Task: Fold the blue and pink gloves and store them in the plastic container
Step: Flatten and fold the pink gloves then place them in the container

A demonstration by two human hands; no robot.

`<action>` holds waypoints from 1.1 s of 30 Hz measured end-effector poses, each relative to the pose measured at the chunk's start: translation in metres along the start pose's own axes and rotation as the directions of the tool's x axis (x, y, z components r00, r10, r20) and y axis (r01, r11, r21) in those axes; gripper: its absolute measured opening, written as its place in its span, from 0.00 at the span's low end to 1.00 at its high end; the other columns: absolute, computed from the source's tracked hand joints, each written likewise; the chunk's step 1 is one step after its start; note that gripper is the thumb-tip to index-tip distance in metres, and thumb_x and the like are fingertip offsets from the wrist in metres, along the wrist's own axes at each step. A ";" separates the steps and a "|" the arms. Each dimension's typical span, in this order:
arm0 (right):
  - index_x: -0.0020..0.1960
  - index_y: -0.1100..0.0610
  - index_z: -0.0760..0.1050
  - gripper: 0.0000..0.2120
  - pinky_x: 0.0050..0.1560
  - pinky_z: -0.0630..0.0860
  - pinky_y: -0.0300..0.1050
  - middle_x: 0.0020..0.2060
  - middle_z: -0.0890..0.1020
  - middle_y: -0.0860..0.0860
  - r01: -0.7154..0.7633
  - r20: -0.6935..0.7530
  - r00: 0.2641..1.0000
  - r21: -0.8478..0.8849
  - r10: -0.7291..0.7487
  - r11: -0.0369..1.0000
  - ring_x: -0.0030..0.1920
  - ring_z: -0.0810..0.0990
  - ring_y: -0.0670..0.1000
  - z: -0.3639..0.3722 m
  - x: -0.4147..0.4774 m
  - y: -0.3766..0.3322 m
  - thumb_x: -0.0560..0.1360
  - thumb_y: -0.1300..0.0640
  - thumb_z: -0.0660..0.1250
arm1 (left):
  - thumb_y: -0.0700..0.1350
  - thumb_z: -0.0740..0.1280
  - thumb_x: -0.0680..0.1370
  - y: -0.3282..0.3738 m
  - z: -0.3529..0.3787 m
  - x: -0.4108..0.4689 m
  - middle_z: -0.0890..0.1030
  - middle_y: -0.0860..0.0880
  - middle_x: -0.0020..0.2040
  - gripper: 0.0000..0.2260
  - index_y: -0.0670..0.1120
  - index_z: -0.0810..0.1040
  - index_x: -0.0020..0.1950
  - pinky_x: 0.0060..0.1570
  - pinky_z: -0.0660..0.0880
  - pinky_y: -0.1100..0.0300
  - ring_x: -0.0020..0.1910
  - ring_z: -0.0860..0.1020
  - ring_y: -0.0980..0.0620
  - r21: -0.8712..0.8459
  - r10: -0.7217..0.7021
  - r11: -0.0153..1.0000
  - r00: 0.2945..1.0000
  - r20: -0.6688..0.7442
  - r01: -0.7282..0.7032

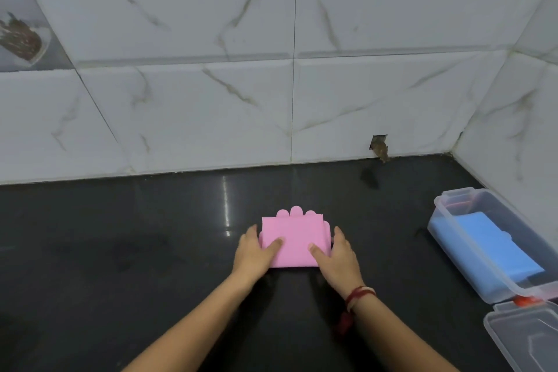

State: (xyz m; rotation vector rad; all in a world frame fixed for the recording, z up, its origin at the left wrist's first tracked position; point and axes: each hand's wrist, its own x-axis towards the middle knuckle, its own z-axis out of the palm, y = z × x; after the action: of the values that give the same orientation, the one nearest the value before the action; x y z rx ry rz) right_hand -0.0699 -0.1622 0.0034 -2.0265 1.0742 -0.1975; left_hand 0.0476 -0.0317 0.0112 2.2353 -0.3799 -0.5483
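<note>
The pink glove (294,235) lies folded into a small square on the black counter (151,251), with three fingertips poking out at its far edge. My left hand (256,254) grips its left side, thumb on top. My right hand (338,257) grips its right side the same way. The blue glove (495,251) lies folded inside the clear plastic container (453,235) at the right, which stands without its lid.
The container's clear lid (525,335) lies at the bottom right corner, near the container's red latch (524,300). White marble-tiled walls (271,69) close the counter at the back and right. A small hole (379,146) breaks the back wall's base.
</note>
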 end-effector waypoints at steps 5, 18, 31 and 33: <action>0.56 0.66 0.74 0.19 0.52 0.76 0.49 0.56 0.80 0.61 -0.181 0.098 0.983 0.435 0.153 0.882 0.52 0.79 0.57 -0.011 -0.005 -0.011 0.72 0.55 0.70 | 0.54 0.72 0.71 0.010 0.007 -0.003 0.80 0.48 0.54 0.20 0.45 0.76 0.58 0.51 0.77 0.54 0.53 0.78 0.49 -0.148 0.004 0.989 0.997 0.079 0.008; 0.62 0.62 0.73 0.18 0.56 0.77 0.57 0.57 0.80 0.62 -0.322 0.359 0.933 0.780 0.036 0.537 0.58 0.79 0.60 -0.096 -0.037 0.019 0.72 0.62 0.68 | 0.45 0.76 0.70 0.056 0.037 -0.024 0.85 0.42 0.50 0.17 0.41 0.81 0.55 0.44 0.81 0.49 0.49 0.84 0.43 -0.580 0.090 0.758 0.833 0.546 0.298; 0.53 0.59 0.75 0.10 0.39 0.78 0.45 0.46 0.80 0.54 0.257 -0.312 0.949 0.666 -0.052 0.701 0.44 0.79 0.51 -0.279 -0.011 0.117 0.72 0.62 0.69 | 0.50 0.75 0.71 0.271 0.161 -0.024 0.86 0.52 0.45 0.09 0.49 0.83 0.48 0.41 0.78 0.64 0.44 0.83 0.56 -0.403 0.549 0.834 0.638 0.540 -0.376; 0.44 0.55 0.76 0.03 0.31 0.75 0.37 0.39 0.79 0.51 0.242 -0.351 0.936 0.598 -0.022 0.764 0.38 0.77 0.49 -0.295 -0.004 0.130 0.73 0.61 0.69 | 0.51 0.75 0.71 0.292 0.186 -0.020 0.85 0.51 0.46 0.10 0.48 0.82 0.48 0.42 0.77 0.64 0.44 0.82 0.56 -0.308 0.550 0.833 0.626 0.552 -0.460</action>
State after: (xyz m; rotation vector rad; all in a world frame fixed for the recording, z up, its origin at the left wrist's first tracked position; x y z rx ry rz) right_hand -0.2929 -0.3722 0.1033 -1.4641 0.8845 -0.8824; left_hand -0.0898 -0.3283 0.1262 1.6295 -1.2408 -0.9590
